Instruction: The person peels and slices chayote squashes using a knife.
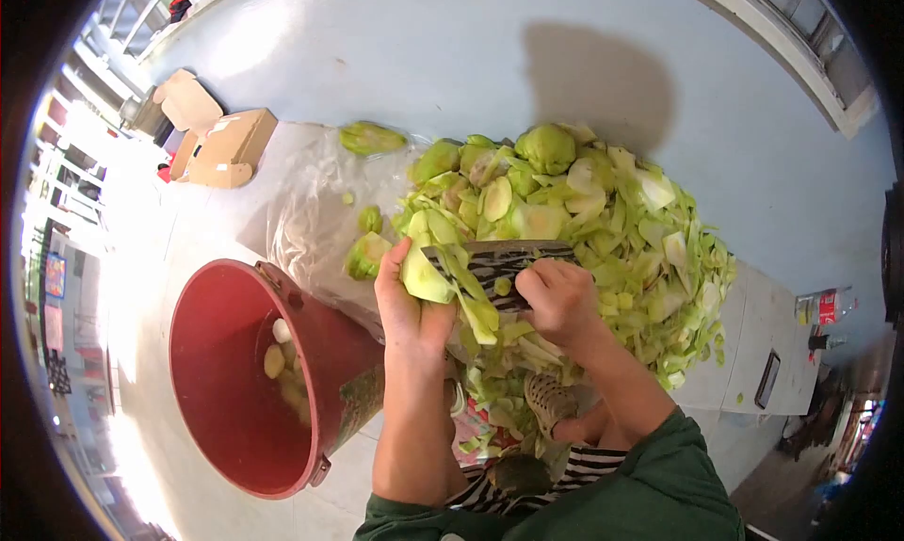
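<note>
My left hand (412,301) is wrapped round a partly peeled, pale green chayote (426,282). In my right hand (562,301) is the handle of a wide-bladed cleaver (504,260), whose shiny blade shows dark and light stripes. The blade's tip end lies against the chayote, and a long strip of green peel (478,313) hangs beside it. Behind and right of my hands spreads a large heap of peelings (650,258). Whole chayotes (546,148) rest at the heap's back, and a cut one (367,256) sits just left of my left hand.
A red bucket (226,390) stands tilted at left, with several pale peeled pieces (275,362) inside. Clear plastic sheeting (311,211) lies under the heap's left side. An open cardboard box (226,150) is near the wall. At right are a bottle (829,306) and a phone-like object (768,379).
</note>
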Motion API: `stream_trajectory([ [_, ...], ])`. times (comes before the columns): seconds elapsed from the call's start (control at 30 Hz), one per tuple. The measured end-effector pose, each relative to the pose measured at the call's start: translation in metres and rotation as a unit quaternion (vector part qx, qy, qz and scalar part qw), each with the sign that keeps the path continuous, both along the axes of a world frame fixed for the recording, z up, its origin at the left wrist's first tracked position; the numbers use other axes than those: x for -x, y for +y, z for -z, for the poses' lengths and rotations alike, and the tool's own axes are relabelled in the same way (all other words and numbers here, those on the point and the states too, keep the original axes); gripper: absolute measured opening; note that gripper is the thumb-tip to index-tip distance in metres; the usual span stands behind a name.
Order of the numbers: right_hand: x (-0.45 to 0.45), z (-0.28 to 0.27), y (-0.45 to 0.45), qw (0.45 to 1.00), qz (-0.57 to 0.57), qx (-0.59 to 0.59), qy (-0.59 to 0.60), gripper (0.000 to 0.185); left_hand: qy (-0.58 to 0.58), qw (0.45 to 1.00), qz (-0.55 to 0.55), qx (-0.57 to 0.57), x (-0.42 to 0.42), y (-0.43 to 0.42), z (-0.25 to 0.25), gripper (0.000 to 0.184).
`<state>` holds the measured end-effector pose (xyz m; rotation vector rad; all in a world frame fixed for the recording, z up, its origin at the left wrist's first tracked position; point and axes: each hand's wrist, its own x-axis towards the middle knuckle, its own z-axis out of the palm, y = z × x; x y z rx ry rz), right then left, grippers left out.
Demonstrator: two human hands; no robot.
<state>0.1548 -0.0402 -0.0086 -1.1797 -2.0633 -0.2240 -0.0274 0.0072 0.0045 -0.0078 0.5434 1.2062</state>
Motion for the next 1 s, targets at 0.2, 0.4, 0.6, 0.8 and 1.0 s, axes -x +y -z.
stream_trajectory([
  [0.2, 0.002, -0.012, -0.005, 0.999, -0.022, 0.035, -0.009, 0.010, 0.009, 0.998, 0.060, 0.008, 0.009, -0.001, 0.002, 0.042],
  [0.4, -0.004, -0.003, -0.003, 0.999, 0.014, 0.049, -0.003, 0.014, 0.012, 1.000, 0.019, -0.018, 0.016, 0.003, -0.007, 0.041],
  [0.6, -0.009, 0.006, 0.009, 0.984, 0.100, 0.141, 0.040, 0.020, -0.005, 0.998, 0.062, -0.032, 0.021, -0.003, -0.008, 0.042],
  [0.8, -0.010, -0.013, 0.000, 0.992, 0.047, 0.111, 0.041, 0.019, 0.006, 0.999, 0.024, -0.043, 0.009, 0.001, -0.012, 0.046],
  [1.0, 0.012, -0.019, -0.011, 0.998, -0.034, -0.043, -0.032, 0.014, -0.066, 0.997, 0.044, 0.003, -0.001, -0.002, -0.008, 0.042],
])
